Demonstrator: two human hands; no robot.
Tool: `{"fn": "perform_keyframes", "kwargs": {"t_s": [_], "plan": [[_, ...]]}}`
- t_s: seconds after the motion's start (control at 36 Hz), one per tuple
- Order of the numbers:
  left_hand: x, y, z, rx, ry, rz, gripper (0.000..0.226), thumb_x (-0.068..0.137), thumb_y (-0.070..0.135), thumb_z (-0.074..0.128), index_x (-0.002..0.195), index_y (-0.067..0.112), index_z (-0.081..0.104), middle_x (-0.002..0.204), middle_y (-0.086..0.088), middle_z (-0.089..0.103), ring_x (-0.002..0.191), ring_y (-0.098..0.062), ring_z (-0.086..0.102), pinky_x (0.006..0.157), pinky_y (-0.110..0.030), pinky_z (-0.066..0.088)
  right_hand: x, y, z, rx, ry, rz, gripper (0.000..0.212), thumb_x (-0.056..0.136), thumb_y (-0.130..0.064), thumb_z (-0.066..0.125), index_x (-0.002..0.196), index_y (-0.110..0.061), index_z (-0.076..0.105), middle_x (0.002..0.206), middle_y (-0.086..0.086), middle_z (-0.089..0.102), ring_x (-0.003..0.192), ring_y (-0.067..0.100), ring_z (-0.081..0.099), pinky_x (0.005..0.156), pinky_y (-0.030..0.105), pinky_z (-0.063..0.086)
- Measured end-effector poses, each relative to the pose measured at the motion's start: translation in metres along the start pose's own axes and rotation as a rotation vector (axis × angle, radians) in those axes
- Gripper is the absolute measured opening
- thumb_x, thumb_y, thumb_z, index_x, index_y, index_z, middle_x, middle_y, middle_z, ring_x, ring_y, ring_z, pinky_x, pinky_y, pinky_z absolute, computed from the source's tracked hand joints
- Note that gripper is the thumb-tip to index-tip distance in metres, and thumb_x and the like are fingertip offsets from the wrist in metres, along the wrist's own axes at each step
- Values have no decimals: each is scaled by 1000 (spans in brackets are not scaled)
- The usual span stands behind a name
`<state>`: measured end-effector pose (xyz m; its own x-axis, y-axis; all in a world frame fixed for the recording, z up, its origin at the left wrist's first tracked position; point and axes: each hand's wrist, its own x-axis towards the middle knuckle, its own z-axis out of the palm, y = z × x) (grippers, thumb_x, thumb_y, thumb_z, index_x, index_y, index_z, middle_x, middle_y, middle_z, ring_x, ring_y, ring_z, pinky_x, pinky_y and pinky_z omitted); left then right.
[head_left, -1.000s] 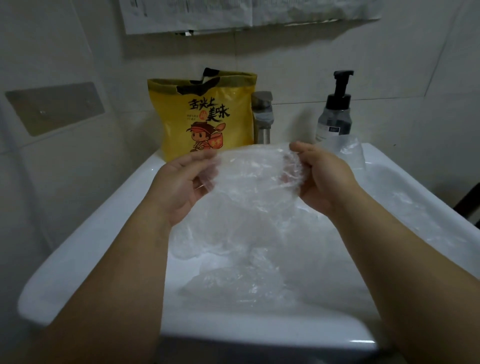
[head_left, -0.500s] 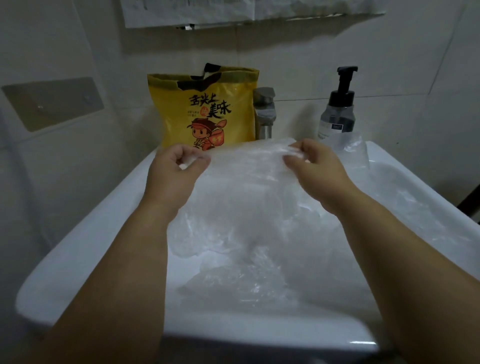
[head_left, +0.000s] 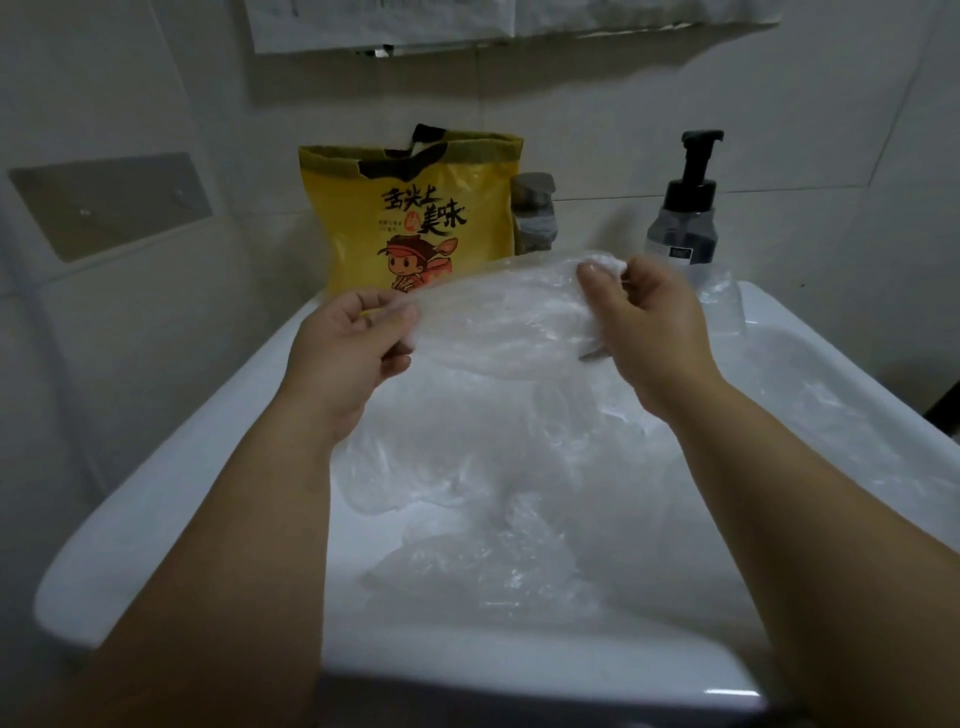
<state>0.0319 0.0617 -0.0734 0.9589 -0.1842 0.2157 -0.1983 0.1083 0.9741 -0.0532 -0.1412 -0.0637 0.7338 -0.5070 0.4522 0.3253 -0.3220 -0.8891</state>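
Item, held: one clear plastic film (head_left: 498, 322), thin and crinkled, stretched roughly level between two bare hands above the middle of a white washbasin (head_left: 156, 499), its lower folds hanging toward the bowl. Left hand (head_left: 353, 353): fingers curled in, thumb pressed against the forefinger, pinching the film's left edge. Right hand (head_left: 649, 332): thumb and forefinger pinching the film's upper right edge, which is bunched there, the remaining fingers curled under the sheet. Both forearms reach in from the near side of the basin. Item, in the bowl: a heap of more clear plastic (head_left: 483, 566), crumpled, lying below the held film; from where I stand it may be joined to the held piece or separate, I cannot tell which. Further plastic lies along the right side of the basin. Item, on the back ledge, left: one yellow snack bag (head_left: 415, 218), standing upright, torn open at the top, printed with black characters and a cartoon figure. Item, just right of the bag: a metal tap (head_left: 532, 213), partly behind the film. Item, further right: a pump bottle (head_left: 685, 218) with a black head, upright against the tiled wall. Item, on the left wall: a grey rectangular plate (head_left: 109, 205). Item, above: a sheet of paper (head_left: 384, 21) fixed to the tiles.
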Motion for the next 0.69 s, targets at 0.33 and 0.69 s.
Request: {"fn": "perform_keyframes", "kwargs": {"t_s": [0.33,0.69], "plan": [[-15,10,8,368,-241,11,62,65,39,77,123,30,59,109,10,67,90,6,64,66,-6,45,-6,-11,2,-34,-199,-21,4,87,-24,67,85,-21,65,91,23,68,82,38,65,63,46,56],[-20,5,23,192,-335,-156,15,78,12,75,93,13,71,79,2,74,71,-10,68,63,-23,54,-10,-6,16,543,-462,557,84,63,-61,71,135,-24,48,127,6,63,114,29,61,99,55,44]]}}
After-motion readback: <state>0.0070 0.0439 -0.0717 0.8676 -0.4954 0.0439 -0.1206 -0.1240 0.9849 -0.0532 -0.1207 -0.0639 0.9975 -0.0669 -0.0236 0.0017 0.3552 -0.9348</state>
